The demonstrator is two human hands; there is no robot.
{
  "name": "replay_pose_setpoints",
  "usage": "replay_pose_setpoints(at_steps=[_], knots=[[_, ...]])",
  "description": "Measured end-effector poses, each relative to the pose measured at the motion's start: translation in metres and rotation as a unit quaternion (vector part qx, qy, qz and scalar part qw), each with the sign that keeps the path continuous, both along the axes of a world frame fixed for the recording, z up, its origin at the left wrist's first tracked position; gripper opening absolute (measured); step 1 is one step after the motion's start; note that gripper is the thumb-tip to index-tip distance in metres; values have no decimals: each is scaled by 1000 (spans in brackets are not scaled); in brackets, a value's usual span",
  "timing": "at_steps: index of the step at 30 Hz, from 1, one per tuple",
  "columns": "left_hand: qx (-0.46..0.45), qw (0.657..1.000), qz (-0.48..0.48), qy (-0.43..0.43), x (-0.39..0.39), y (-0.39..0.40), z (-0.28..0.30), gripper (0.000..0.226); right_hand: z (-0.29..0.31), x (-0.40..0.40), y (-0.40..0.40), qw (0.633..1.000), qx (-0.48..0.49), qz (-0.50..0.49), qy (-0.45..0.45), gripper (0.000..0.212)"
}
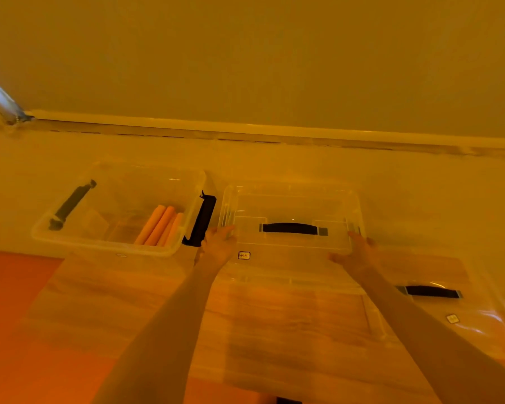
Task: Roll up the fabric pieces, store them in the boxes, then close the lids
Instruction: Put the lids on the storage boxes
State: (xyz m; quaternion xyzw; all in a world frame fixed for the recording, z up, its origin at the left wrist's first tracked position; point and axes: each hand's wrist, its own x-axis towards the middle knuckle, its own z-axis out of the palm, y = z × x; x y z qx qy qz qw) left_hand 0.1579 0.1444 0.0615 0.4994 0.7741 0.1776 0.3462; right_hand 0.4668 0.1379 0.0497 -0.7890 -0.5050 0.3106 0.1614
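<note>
Both my hands hold a clear lid [292, 205] with a black handle over the right clear box [274, 269]. My left hand [218, 245] grips the lid's near left corner. My right hand [359, 252] grips its near right corner. What lies inside this box is hidden by glare and the lid. To the left stands an open clear box [111, 243]. Several rolled fabric pieces [161, 225] lie side by side against its right wall.
The left box has black latches on its left side [70, 205] and right side [200, 220], the right one close to my left hand. A second clear lid [478, 316] with a black handle lies flat at the right. A wall runs behind the wooden table [274, 316].
</note>
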Motion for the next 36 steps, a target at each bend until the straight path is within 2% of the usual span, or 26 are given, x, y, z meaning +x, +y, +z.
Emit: replay_pose_setpoints(at_steps=[6, 18, 21, 24, 28, 36], knots=[[-14, 1000, -8, -14, -3, 11, -18, 43, -4, 4, 5, 1000, -11, -3, 10, 92], [6, 997, 70, 18, 9, 8, 28, 40, 32, -7, 9, 1000, 16, 15, 18, 88], [10, 999, 42, 22, 3, 5, 34, 45, 43, -12, 2, 999, 26, 4, 18, 88], [8, 1000, 9, 26, -16, 14, 16, 54, 52, -26, -8, 999, 34, -10, 16, 87], [29, 999, -23, 14, -36, -5, 62, 48, 63, -56, -22, 999, 40, -27, 13, 86], [79, 996, -42, -10, -136, -5, 87, 43, 85, -157, -41, 997, 52, -20, -52, 85]])
